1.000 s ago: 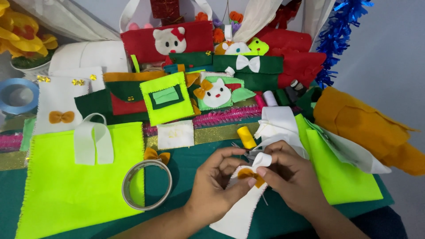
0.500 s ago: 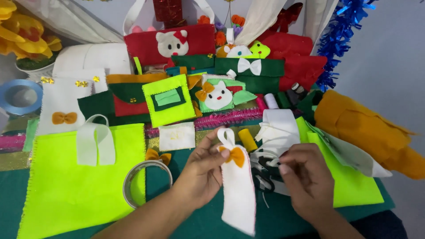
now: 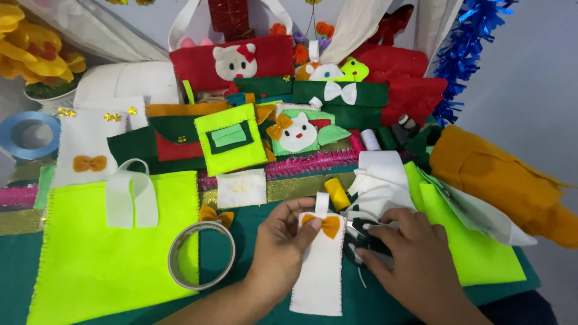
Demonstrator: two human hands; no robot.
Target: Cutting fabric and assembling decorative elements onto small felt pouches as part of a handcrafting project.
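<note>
1. Left hand (image 3: 280, 241) grip: thumb and fingers pinched together on the upper left edge of the white felt pouch (image 3: 319, 265), thumb near the orange bow (image 3: 329, 224).
2. Right hand (image 3: 406, 253) grip: fingers curled down over black scissors (image 3: 361, 235); cannot tell if they are actually clamped, handles mostly hidden.
3. Pouch look: narrow white felt rectangle, pinkish stitching along the side edges, small white loop tab on top, orange bow glued just under the top edge.
4. Pouch axis: long axis runs near to far from the person, almost upright in frame; loop end points away, plain end points toward the person.
5. Pouch place: front centre of the green worktop (image 3: 229, 259), between both hands, lower part lying flat, scissors just beside its right edge.
6. Around: tape roll (image 3: 201, 256) to the left, overlapping the neon yellow felt bag (image 3: 90, 265); yellow thread spool (image 3: 337, 194) just beyond the pouch top; second orange bow (image 3: 215, 215) near the tape roll; white fabric pieces (image 3: 379, 177) behind the right hand.
</note>
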